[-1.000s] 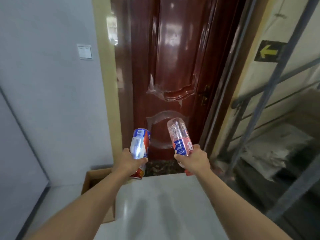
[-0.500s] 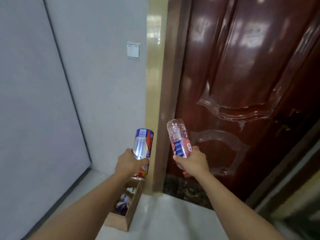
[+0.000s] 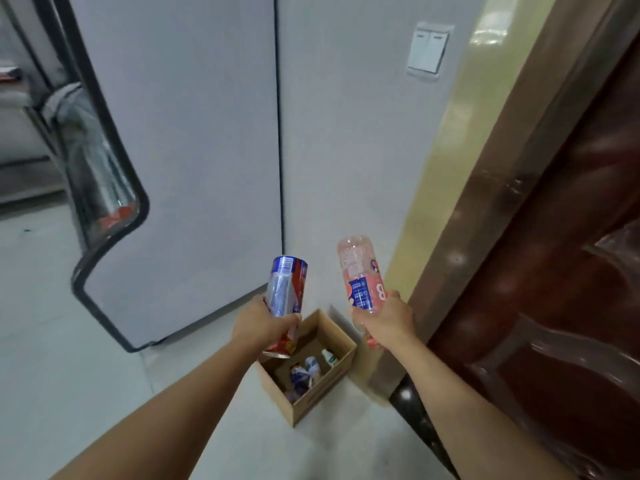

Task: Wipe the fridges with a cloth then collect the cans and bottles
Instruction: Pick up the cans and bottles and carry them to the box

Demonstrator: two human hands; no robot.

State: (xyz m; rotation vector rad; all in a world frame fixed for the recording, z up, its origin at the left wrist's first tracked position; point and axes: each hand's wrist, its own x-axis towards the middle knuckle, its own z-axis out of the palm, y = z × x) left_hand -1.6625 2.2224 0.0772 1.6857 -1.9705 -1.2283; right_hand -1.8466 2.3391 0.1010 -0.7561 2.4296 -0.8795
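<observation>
My left hand (image 3: 260, 326) grips a silver, blue and red can (image 3: 286, 293), held upside down above the near left corner of an open cardboard box (image 3: 313, 398). My right hand (image 3: 387, 325) grips a clear pink-labelled plastic bottle (image 3: 360, 275), its base pointing up, over the box's far right side. The box stands on the floor in the corner and holds several small bottles and cans. The grey fridge (image 3: 180, 161) stands to the left, its side panel facing me.
A glossy brown door (image 3: 561, 271) with a yellow frame fills the right. A white light switch (image 3: 427, 51) is on the grey wall above the box. The fridge's glass-fronted door (image 3: 93, 174) shows at the left. Pale tiled floor lies around the box.
The view has swung left and down: the door moved to the right edge, the fridge and whole box came into view. Both hands kept their grip and now hover over the box.
</observation>
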